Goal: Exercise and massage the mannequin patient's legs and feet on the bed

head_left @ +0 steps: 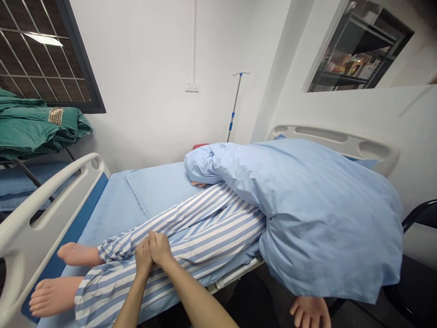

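Note:
My left hand (144,257) and my right hand (160,248) are side by side and touching, both closed, at the lower leg of blue-and-white striped trousers (211,237). Their fingers curl over the cloth, with the fingertips hidden. Wearing the trousers is a lying figure that looks like a manikin, with a bare far foot (77,254) and a bare near foot (54,296) to the left. A light blue quilt (307,196) is bunched over its upper body. The manikin's near hand (310,312) hangs below the quilt's edge, palm showing.
The bed has a pale footboard (51,200) at left and a headboard (327,134) at right. An IV pole (233,109) stands by the wall. Green cloth (41,127) lies on another bed at left. A black chair (421,218) is at right.

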Tool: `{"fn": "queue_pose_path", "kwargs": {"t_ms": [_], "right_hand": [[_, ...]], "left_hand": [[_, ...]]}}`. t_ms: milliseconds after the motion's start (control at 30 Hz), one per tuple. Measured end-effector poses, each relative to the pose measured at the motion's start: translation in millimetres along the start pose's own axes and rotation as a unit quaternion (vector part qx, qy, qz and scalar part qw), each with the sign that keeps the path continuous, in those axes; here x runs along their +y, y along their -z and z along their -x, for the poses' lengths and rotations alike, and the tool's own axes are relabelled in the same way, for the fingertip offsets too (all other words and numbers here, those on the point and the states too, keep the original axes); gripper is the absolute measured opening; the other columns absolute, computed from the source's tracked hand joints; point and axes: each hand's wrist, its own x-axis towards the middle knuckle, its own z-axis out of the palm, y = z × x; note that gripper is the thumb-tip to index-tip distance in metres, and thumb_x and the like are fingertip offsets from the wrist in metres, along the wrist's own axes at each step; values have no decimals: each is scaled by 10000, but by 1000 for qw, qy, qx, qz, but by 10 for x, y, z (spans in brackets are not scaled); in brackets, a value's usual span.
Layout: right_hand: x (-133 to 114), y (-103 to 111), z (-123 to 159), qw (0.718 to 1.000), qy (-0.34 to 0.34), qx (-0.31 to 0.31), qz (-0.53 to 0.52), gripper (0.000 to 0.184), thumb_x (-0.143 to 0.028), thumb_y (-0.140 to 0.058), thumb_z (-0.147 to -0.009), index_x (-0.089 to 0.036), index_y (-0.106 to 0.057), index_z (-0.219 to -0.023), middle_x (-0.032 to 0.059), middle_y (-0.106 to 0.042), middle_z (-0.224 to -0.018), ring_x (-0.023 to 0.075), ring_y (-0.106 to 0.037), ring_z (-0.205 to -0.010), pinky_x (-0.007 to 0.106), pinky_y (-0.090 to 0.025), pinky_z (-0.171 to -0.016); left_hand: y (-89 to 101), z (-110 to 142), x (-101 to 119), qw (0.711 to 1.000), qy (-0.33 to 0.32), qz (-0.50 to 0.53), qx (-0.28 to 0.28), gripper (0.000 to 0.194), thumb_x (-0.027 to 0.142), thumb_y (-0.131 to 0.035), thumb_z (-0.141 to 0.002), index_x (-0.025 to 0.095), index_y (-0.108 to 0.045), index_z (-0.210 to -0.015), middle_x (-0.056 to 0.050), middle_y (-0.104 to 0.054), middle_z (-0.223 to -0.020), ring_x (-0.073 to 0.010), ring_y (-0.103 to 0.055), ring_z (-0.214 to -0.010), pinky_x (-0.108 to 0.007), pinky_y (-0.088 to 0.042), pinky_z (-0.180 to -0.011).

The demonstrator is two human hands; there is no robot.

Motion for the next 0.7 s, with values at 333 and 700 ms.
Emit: {"fn": "queue_pose_path", "kwargs": {"t_ms": [333,700], "right_hand": [[198,-149,38,997,-58,36,-33,524,-277,-210,-974,-185,-645,-696,67,-684,-686,152,-616,-634,230,-346,-560],[295,-154,-27,984,-107,90,-111,523,-325,-206,-957,-184,-573,-613,66,-646,-625,156,-570,-575,246,-344,-543]], "left_hand": [[-73,-39,387,976,70,199,58,414,441,-416,-765,219,-301,-436,54,-323,-388,-95,-326,-419,-239,-313,-456],[-240,51,181,990,41,134,16,385,463,-430,-749,189,-501,-489,-16,-547,-491,-146,-483,-521,-261,-382,-531]]}}
